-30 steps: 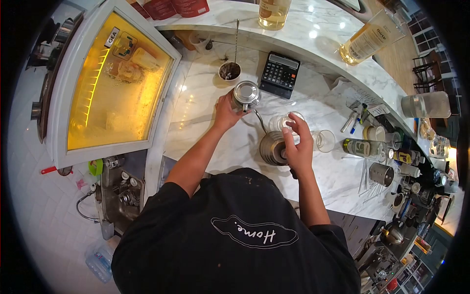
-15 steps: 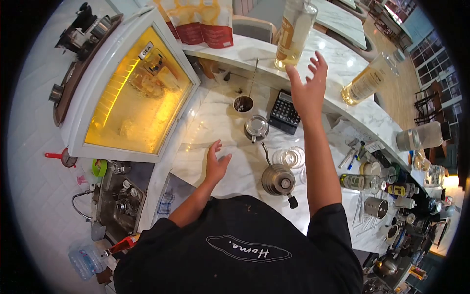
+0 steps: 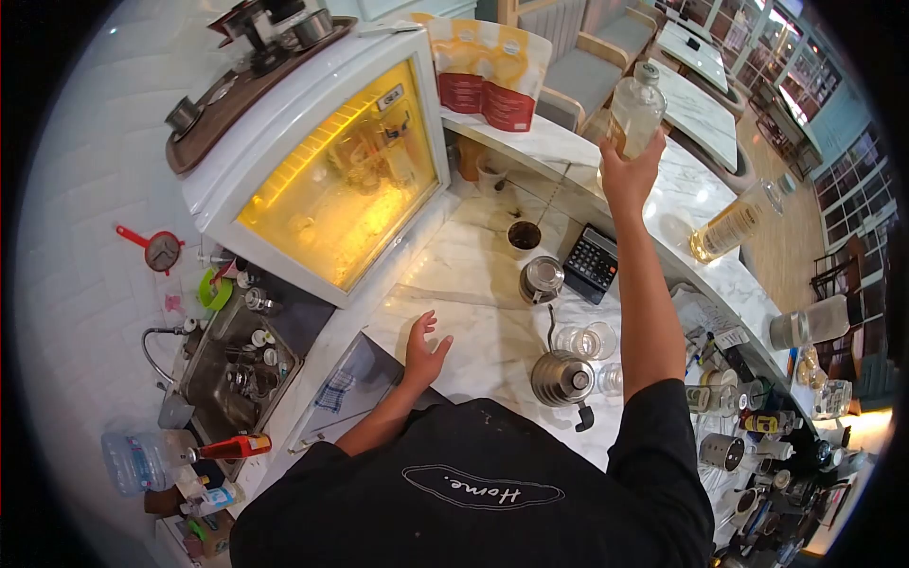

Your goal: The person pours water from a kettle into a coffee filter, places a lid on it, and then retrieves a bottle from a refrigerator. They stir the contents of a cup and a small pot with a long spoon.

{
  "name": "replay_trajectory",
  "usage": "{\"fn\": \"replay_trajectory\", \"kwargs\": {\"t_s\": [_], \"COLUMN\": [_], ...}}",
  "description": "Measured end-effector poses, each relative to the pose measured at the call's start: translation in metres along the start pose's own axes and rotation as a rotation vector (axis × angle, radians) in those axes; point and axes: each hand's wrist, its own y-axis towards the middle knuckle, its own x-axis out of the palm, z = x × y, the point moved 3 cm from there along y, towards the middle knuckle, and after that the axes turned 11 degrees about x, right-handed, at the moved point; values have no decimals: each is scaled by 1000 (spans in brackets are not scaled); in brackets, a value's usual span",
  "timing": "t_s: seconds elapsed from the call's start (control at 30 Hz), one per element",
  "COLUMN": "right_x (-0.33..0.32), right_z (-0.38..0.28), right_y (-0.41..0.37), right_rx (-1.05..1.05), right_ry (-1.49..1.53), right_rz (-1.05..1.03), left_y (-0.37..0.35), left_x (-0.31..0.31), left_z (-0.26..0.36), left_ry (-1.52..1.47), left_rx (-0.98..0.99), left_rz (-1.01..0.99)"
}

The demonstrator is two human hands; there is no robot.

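Observation:
My right hand [image 3: 631, 178] is wrapped around a clear glass bottle [image 3: 640, 102] on the raised marble ledge. The bottle has a cap and a brownish label, partly hidden by my fingers. My left hand [image 3: 425, 354] hovers over the lower counter, fingers apart, holding nothing. Ahead of it stand a lidded glass pot [image 3: 542, 280] and a cup with dark contents [image 3: 523, 237]. A gooseneck kettle [image 3: 561, 379] is close to my body, beside clear glasses [image 3: 597, 341]. A black calculator [image 3: 591, 263] lies below the ledge.
A second bottle [image 3: 724, 232] of pale yellow liquid and a clear jar [image 3: 810, 324] stand along the ledge [image 3: 677, 213]. Red-and-yellow pouches [image 3: 492, 71] are at the back. On the left are a lit glass-front cabinet [image 3: 346, 180] and a sink [image 3: 227, 398]. Bottles and tools crowd the right.
My right hand has gone from open beside the bottle to closed around it. My left hand stays open, with little movement. The camera view has shifted, moving the counter items rightward.

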Motion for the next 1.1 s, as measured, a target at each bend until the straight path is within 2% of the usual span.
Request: {"fn": "replay_trajectory", "kwargs": {"t_s": [0.07,0.17,0.2,0.33,0.43,0.53,0.63,0.7,0.8,0.87,1.0,1.1], "right_x": [-2,-14,-13,-18,-10,11,25,33,36,36,34,27], "right_z": [-11,-53,-62,-124,-146,-150,-162,-163,-167,-173,-164,-151], "right_y": [-8,-23,-29,-70,-112,-161,-216,-248,-286,-301,-322,-335], "right_rx": [-55,57,-11,69,62,76,191,242,264,281,292,406], "right_ry": [-56,174,211,412,384,425,634,665,650,652,578,575], "right_rz": [58,-31,-9,-241,-390,-518,-686,-780,-890,-944,-920,-962], "left_y": [-7,-14,-16,-16,-13,-9,2,15,47,65,80,81], "left_x": [-12,-32,-39,-71,-103,-142,-184,-212,-241,-248,-242,-241], "left_z": [-2,-2,-2,1,14,18,25,33,48,50,47,40], "left_ry": [-20,-21,-19,-1,17,62,141,200,176,132,17,6], "left_rx": [0,-2,3,-7,14,57,106,132,202,248,256,210], "left_rz": [41,78,95,185,285,398,511,576,586,589,612,618]}}
